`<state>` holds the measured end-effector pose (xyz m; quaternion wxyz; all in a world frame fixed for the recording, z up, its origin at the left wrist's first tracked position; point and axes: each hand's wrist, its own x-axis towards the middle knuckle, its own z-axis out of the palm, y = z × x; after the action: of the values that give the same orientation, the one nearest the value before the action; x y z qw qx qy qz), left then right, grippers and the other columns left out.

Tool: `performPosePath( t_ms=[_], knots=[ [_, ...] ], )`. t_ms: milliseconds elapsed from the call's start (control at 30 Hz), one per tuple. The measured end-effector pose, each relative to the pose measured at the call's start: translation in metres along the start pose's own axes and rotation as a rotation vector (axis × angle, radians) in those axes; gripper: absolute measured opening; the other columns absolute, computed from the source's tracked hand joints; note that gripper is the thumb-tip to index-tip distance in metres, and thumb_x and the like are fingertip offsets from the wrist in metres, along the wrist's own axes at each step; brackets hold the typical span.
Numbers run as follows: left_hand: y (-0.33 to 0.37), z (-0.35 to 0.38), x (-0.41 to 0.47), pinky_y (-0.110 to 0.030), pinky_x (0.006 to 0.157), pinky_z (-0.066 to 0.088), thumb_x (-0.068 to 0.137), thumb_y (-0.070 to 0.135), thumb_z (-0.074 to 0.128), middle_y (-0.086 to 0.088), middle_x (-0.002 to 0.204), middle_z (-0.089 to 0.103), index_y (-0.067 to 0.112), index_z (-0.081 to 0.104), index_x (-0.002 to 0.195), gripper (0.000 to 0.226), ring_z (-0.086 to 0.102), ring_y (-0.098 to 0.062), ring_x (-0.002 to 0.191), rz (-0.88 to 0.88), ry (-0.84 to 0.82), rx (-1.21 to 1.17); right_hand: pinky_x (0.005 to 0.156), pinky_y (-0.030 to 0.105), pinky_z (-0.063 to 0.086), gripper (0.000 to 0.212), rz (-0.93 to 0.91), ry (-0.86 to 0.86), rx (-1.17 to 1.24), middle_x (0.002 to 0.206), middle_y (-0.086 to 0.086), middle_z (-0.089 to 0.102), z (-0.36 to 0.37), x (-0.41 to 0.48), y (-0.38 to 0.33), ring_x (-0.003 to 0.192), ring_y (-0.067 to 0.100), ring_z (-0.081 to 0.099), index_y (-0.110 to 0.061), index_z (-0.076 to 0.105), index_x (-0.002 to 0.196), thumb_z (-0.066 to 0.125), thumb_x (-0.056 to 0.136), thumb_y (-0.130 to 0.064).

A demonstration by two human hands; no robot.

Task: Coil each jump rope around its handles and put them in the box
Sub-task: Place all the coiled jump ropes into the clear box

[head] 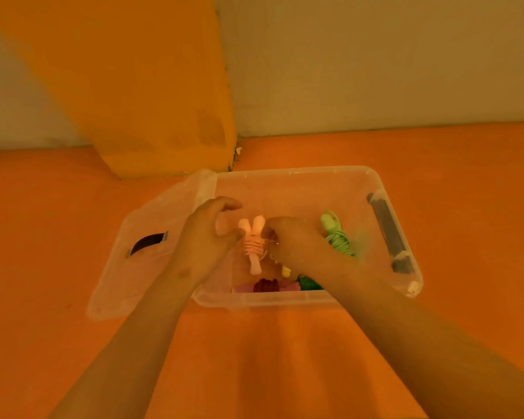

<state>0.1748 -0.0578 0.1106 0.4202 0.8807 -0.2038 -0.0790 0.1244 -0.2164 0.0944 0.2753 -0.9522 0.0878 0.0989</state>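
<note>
pink jump rope [252,247] above box [300,300]; left hand [206,238] grips one side, right hand [295,244] pinches other.

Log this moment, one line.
stage: pink rope coiled, over box | left grip: holds pink rope | right grip: holds pink rope | green rope: in box

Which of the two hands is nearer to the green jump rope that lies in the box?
Right. The right hand is just beside the green jump rope, on its left; the left hand is farther away, beyond the pink jump rope.
</note>
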Motion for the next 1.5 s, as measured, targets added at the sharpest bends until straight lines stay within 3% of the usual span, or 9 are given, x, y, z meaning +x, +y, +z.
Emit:
performPosePath(
  t_ms=[100,233,333,500,600,767,1000,1233,1500],
  knots=[
    [-0.022,-0.025,-0.023,-0.021,0.098,0.031,0.082,0.016,0.074,0.005,0.135,0.050,0.021,0.055,0.128,0.049,0.043,-0.012,0.125,-0.103,0.154,0.025,0.091,0.035,0.046,0.021,-0.008,0.010,0.356,0.109,0.012,0.066,0.023,-0.003,-0.041,0.105,0.026,0.060,-0.007,0.067,0.107,0.059,0.089,-0.013],
    [-0.047,-0.029,-0.055,-0.030,0.108,0.029,0.093,0.026,0.062,-0.002,0.150,0.038,0.012,0.045,0.141,0.053,0.034,-0.017,0.137,-0.327,0.071,0.005,0.090,0.034,0.044,0.027,0.061,-0.033,0.543,0.112,0.015,0.066,0.051,-0.004,-0.075,0.103,0.025,0.060,-0.003,0.065,0.113,0.059,0.091,-0.017],
    [-0.054,-0.026,-0.072,-0.014,0.099,0.025,0.094,0.016,0.059,0.005,0.141,0.041,0.011,0.048,0.139,0.046,0.034,-0.007,0.129,-0.268,0.004,-0.057,0.085,0.043,0.048,0.024,0.112,-0.005,0.646,0.100,0.023,0.067,0.066,-0.004,-0.086,0.086,0.030,0.061,0.003,0.067,0.101,0.059,0.091,-0.017],
    [-0.063,-0.026,-0.081,-0.032,0.113,0.029,0.087,0.032,0.068,0.010,0.151,0.035,0.031,0.049,0.137,0.053,0.029,-0.009,0.139,-0.202,-0.024,-0.064,0.078,0.043,0.053,0.020,0.239,0.097,0.856,0.092,0.019,0.066,0.078,-0.014,-0.089,0.088,0.034,0.065,-0.015,0.054,0.083,0.072,0.083,-0.023],
    [-0.064,-0.017,-0.083,-0.042,0.109,0.038,0.075,0.058,0.067,0.013,0.148,0.041,0.036,0.053,0.135,0.066,0.036,-0.010,0.137,-0.142,-0.029,-0.084,0.055,0.022,0.050,0.027,0.274,0.157,1.018,0.086,0.011,0.065,0.074,-0.021,-0.088,0.070,0.017,0.063,-0.012,0.050,0.092,0.074,0.081,-0.016],
    [-0.048,-0.013,-0.088,-0.036,0.118,0.024,0.087,0.045,0.065,0.012,0.153,0.033,0.030,0.046,0.141,0.059,0.026,-0.005,0.142,-0.079,0.004,-0.167,0.056,0.026,0.051,0.025,0.287,0.235,1.175,0.081,0.012,0.071,0.061,-0.027,-0.078,0.070,0.022,0.068,-0.011,0.053,0.095,0.072,0.080,-0.008],
    [-0.041,-0.037,-0.083,-0.029,0.113,0.020,0.089,0.012,0.066,0.004,0.145,0.041,0.017,0.048,0.140,0.054,0.031,-0.013,0.137,-0.001,0.357,0.080,0.060,0.030,0.053,0.013,0.305,0.344,1.224,0.070,0.009,0.070,0.022,-0.055,-0.025,0.064,0.018,0.067,-0.010,0.054,0.090,0.058,0.085,0.002],
    [-0.064,-0.030,-0.093,-0.046,0.119,0.011,0.090,0.031,0.065,-0.011,0.159,0.022,0.014,0.030,0.149,0.071,0.014,-0.027,0.147,-0.305,0.411,0.242,0.057,0.022,0.054,0.017,0.339,0.430,1.292,0.065,0.001,0.071,-0.006,-0.090,0.039,0.058,0.009,0.066,-0.006,0.064,0.081,0.051,0.092,-0.005],
    [-0.051,-0.007,-0.089,-0.046,0.093,0.045,0.092,0.035,0.059,-0.015,0.135,0.050,0.009,0.042,0.137,0.054,0.049,-0.036,0.122,-0.392,0.292,0.194,0.054,0.024,0.050,0.016,0.443,0.650,1.131,0.064,-0.003,0.067,-0.014,-0.112,0.092,0.059,0.010,0.062,-0.010,0.061,0.082,0.050,0.093,-0.008]
  ],
)
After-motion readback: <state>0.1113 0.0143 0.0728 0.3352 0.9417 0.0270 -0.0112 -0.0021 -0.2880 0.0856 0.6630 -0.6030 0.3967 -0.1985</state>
